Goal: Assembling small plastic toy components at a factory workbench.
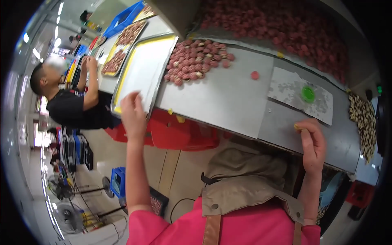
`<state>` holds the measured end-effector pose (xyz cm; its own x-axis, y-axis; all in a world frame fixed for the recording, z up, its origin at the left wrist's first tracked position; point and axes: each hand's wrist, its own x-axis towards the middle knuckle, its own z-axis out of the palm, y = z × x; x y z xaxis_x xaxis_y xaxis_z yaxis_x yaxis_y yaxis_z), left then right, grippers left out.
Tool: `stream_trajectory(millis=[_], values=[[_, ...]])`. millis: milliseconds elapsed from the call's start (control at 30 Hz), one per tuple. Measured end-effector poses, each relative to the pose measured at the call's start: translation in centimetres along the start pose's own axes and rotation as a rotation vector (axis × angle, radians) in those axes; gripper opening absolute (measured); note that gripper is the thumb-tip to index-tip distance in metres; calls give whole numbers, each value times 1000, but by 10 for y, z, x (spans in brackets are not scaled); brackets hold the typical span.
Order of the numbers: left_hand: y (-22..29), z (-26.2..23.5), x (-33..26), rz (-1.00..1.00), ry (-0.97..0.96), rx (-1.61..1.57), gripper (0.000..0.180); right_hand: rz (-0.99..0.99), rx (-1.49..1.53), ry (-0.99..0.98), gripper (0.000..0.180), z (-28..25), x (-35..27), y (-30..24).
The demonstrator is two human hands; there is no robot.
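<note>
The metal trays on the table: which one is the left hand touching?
The left hand touches the nearest tray, the only one with a bare surface. The trays farther back hold reddish round pieces.

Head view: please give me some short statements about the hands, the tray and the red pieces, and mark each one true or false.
1. The left hand touches the near edge of the metal tray. True.
2. The tray is full of red pieces. False: its yellow-edged surface is bare.
3. A heap of red round pieces lies right of the tray. True.
4. The right hand grips the green disc. False: it pinches a small yellow piece.
</note>
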<state>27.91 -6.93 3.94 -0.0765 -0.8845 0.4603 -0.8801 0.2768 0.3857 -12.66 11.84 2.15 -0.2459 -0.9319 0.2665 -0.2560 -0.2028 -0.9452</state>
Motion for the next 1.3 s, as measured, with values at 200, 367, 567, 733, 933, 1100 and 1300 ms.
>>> stream_trajectory(millis=[200, 367, 567, 733, 933, 1100, 1300], values=[[-6, -13, -8, 58, -70, 521, 21, 16, 67, -17, 15, -16, 14, 5], [118, 58, 23, 97, -301, -357, 21, 60, 34, -48, 15, -22, 11, 6], [210, 138, 31, 649, -413, -281, 14, 119, 46, 70, 15, -49, 3, 5], [211, 134, 16, 427, -457, -516, 11, 205, -495, 368, 17, -135, -5, 14], [230, 120, -19, -163, -676, -1155, 13, 19, -1036, 275, 15, -182, 20, 31], [249, 112, -45, -319, -842, -1365, 15, -77, -1237, 225, 12, -180, 27, 39], [270, 121, -52, -421, -923, -1545, 22, -24, -1127, 247, 10, -164, 16, 35]])
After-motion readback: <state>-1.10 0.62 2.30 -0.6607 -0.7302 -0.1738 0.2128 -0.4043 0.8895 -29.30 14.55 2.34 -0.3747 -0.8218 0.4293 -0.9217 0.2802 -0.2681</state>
